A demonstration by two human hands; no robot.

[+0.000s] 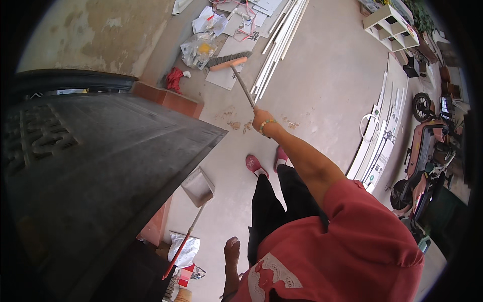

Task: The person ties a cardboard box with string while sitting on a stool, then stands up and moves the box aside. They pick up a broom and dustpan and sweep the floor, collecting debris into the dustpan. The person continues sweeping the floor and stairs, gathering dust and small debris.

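Note:
My right hand [262,122], with a beaded bracelet at its wrist, is closed around the grey handle of a broom [228,63]. The broom has an orange head and dark bristles, and is stretched out ahead of me over a white sheet on the floor. Small brown debris [234,125] lies scattered between the broom head and my feet. Down at my left side hangs my left hand [232,246], fingers curled and nothing visible in them. A long-handled dustpan [199,187] stands to its left, its red and grey handle slanting toward the lower edge.
A dark metal door [115,151] fills the left side. Beyond it are plastic bags [199,50], a red cloth [174,79] and long white strips [282,45]. On the right are white panels [377,136], a white shelf unit [391,27] and a pink scooter [420,156].

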